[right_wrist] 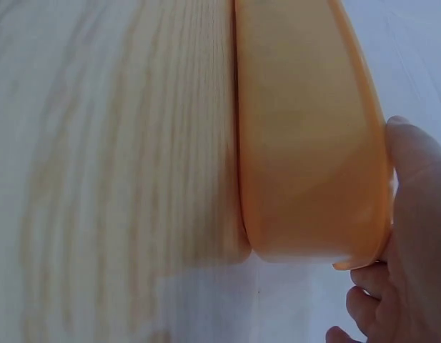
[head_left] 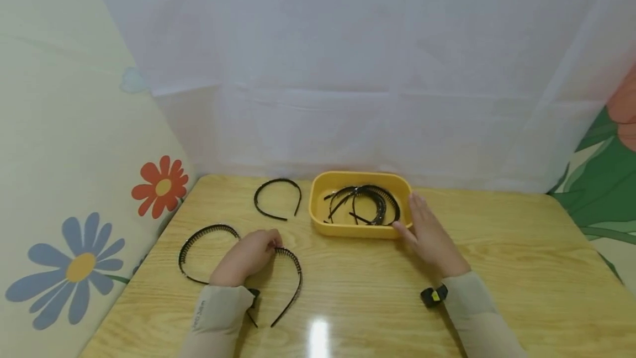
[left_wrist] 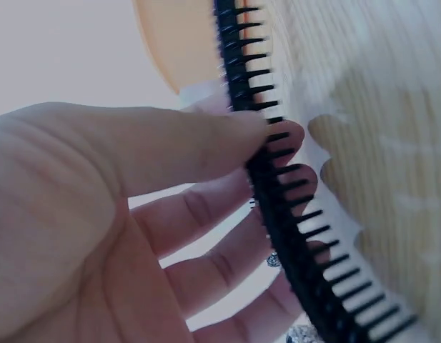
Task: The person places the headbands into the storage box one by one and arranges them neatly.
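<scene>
The black toothed headband (left_wrist: 281, 225) I hold arches forward from my left hand (head_left: 250, 256) on its right side, above the wooden table (head_left: 358, 286), left of and nearer me than the yellow bin (head_left: 358, 231). I count one headband in my grip, two more outside the bin, and one bin; the headbands inside it overlap too much to number. Of the two, the left headband (head_left: 215, 227) passes partly behind my left hand, and the far headband (head_left: 277, 180) lies just left of the bin. My left thumb and fingers pinch narrowly on the band. My right hand (head_left: 431, 239) is spread, thumb apart, touching the bin's right end around its near corner.
</scene>
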The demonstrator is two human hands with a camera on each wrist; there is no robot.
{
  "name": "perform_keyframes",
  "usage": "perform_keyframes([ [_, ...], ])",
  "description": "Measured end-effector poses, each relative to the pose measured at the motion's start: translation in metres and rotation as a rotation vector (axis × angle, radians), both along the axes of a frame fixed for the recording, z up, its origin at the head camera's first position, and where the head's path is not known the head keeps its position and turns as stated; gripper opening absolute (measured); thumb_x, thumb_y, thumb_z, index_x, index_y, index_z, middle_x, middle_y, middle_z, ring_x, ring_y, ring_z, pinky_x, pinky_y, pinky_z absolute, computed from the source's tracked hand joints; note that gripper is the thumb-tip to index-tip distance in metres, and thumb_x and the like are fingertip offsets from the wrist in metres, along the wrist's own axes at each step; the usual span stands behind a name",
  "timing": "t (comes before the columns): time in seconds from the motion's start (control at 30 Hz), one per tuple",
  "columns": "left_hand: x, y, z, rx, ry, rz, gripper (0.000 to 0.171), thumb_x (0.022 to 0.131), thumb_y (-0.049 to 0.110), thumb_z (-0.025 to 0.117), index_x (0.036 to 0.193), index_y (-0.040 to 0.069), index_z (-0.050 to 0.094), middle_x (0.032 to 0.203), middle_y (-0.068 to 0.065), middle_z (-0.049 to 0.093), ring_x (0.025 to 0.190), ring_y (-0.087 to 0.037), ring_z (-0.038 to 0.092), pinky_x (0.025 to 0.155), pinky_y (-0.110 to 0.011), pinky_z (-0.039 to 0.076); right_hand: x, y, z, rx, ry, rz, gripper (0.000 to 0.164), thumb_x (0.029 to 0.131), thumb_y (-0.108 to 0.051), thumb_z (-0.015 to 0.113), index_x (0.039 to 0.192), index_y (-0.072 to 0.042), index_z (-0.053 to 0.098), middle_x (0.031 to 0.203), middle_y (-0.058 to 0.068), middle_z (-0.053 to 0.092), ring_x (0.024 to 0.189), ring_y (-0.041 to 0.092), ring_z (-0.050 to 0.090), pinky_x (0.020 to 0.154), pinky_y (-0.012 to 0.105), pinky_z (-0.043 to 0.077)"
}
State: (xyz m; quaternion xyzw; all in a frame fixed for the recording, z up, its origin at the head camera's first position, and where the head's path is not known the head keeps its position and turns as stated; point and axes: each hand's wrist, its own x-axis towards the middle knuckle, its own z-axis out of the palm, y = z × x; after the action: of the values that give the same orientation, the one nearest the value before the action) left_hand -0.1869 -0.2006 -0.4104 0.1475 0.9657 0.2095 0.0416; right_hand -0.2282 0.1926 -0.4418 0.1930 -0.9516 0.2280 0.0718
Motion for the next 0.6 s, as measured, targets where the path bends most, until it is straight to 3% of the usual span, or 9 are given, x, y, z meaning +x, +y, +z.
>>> perform_keyframes([
  [0.23, -0.001, -0.002, 0.0, 0.063, -0.021, 0.036, 0.015, 0.102, 0.005, 0.059, 0.114, 0.011, 0.067, 0.107, -0.009, 0.072, 0.085, -0.017, 0.063, 0.074, -0.04, 0.054, 0.0, -0.001, 0.0, -0.007, -0.021, -0.01, 0.081, 0.109, -0.044, 0.044, 0.158, 0.011, 0.011, 0.165, 0.029, 0.01, 0.152, 0.047, 0.01, 0.123, 0.057, 0.013],
  [0.43, -0.009, -0.008, -0.005, 0.245, -0.091, 0.014, 0.02, 0.103, 0.013, 0.06, 0.119, 0.007, 0.071, 0.112, -0.004, 0.072, 0.104, -0.023, 0.067, 0.09, -0.046, 0.055, 0.0, -0.001, 0.0, -0.006, -0.025, -0.013, 0.081, 0.109, -0.046, 0.042, 0.158, 0.01, 0.01, 0.165, 0.029, 0.01, 0.152, 0.047, 0.01, 0.123, 0.057, 0.013],
  [0.6, -0.012, -0.01, -0.008, 0.403, -0.199, 0.008, 0.023, 0.102, 0.016, 0.063, 0.121, 0.004, 0.071, 0.111, -0.005, 0.072, 0.1, -0.02, 0.066, 0.083, -0.038, 0.057, 0.0, -0.001, 0.001, 0.0, -0.033, -0.016, 0.082, 0.109, -0.047, 0.042, 0.158, 0.01, 0.01, 0.165, 0.029, 0.01, 0.152, 0.046, 0.01, 0.123, 0.057, 0.013],
])
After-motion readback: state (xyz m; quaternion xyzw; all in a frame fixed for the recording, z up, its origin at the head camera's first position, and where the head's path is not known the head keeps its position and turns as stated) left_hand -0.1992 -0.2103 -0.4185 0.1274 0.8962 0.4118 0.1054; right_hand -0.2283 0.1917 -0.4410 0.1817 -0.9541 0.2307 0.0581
